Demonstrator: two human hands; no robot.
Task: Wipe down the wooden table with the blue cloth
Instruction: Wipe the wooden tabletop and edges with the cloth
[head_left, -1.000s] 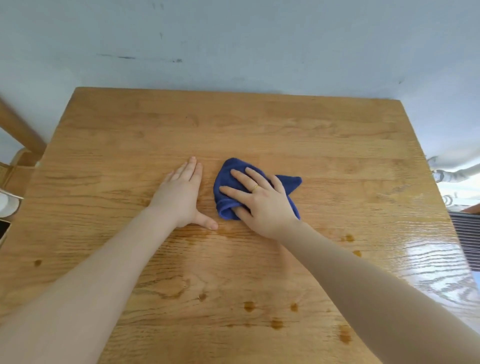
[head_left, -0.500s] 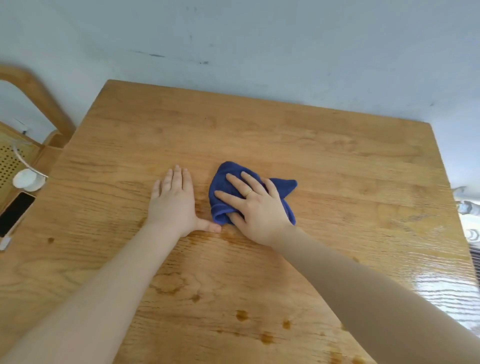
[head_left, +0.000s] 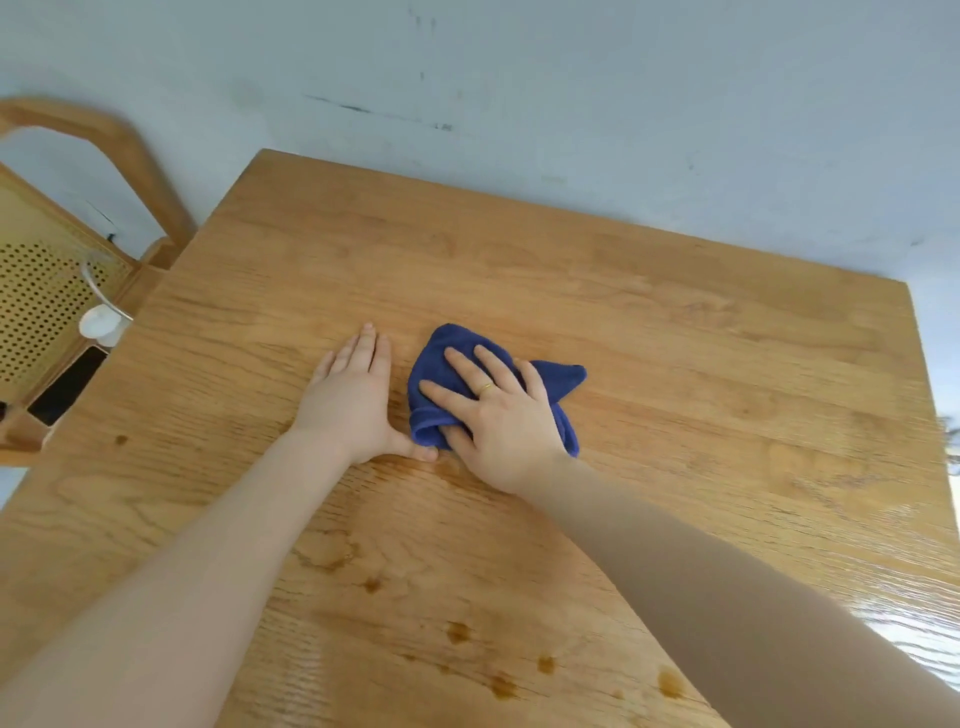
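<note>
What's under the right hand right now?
The bunched blue cloth lies on the wooden table under the right hand; its far edge and right corner stick out. The cloth's middle and the wood beneath it are covered.

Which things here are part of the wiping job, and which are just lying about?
In the job: blue cloth, pressed under the right hand; wooden table; left hand, flat on the table.
Lying about: chair at the left; phone and small white object on it.
</note>
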